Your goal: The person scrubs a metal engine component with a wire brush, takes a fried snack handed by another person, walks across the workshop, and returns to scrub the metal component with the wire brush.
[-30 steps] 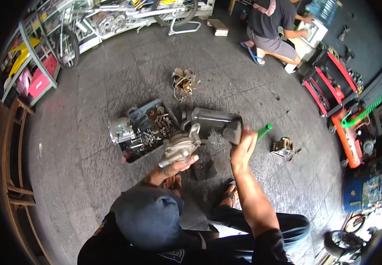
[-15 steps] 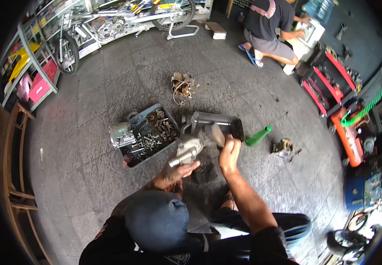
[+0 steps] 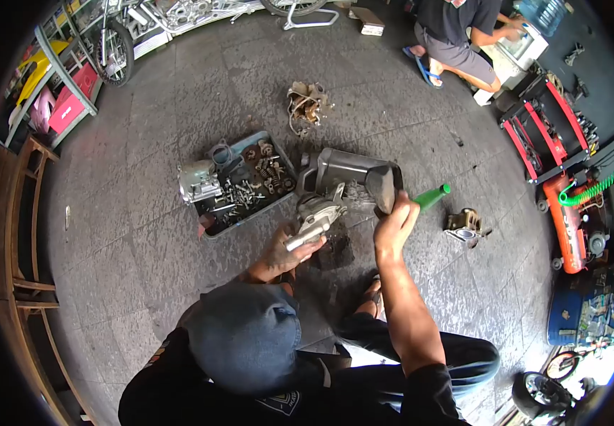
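My left hand (image 3: 287, 253) is closed around a grey metal engine cover (image 3: 317, 215), tilted in front of me. My right hand (image 3: 396, 226) grips a brush (image 3: 380, 187); its bristles are blurred and lie close to the cover's right side. Fingers partly hide the brush's handle. Just beyond both hands sits a dark rectangular pan (image 3: 342, 160). To the left, a grey tray (image 3: 242, 226) carries bolts, springs, gears and a silver engine casing (image 3: 198, 182). A green bottle (image 3: 432, 197) stands right of my right hand, its lower part hidden.
A metal engine part (image 3: 465, 223) rests on the floor at right, and a brownish one (image 3: 308, 106) farther ahead. Another person (image 3: 457, 42) squats by a water dispenser. A red tool rack (image 3: 547, 135) and an orange compressor (image 3: 564, 224) stand at right, a wooden bench (image 3: 26, 234) at left.
The brush and my right hand have shifted right, away from the engine cover. The cover has turned in my left hand. The whole view has tilted slightly downward.
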Action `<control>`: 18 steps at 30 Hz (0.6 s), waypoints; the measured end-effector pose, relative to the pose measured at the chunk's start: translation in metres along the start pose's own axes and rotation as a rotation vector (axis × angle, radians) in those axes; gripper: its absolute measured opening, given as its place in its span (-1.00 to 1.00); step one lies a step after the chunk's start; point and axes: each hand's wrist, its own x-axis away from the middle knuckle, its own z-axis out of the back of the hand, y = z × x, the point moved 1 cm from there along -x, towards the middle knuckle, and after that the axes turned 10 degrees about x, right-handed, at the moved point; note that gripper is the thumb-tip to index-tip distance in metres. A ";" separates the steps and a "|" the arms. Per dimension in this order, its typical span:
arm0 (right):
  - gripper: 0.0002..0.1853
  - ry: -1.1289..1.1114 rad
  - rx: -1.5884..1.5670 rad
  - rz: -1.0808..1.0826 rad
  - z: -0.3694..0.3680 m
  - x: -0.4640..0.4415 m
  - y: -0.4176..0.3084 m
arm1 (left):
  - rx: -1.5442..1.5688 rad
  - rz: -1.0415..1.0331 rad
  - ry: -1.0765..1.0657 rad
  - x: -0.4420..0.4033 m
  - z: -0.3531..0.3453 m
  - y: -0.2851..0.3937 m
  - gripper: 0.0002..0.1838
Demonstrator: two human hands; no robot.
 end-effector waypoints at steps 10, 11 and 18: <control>-0.63 0.289 -0.117 -0.005 -0.022 0.004 -0.018 | 0.193 0.095 0.115 -0.012 -0.001 0.003 -0.87; -0.62 0.170 0.024 -0.026 -0.041 0.008 -0.005 | 0.201 0.093 0.124 -0.011 -0.011 0.010 -0.88; -0.53 0.119 0.114 -0.126 -0.047 0.028 0.015 | 0.252 0.167 0.277 -0.004 -0.012 0.014 -0.90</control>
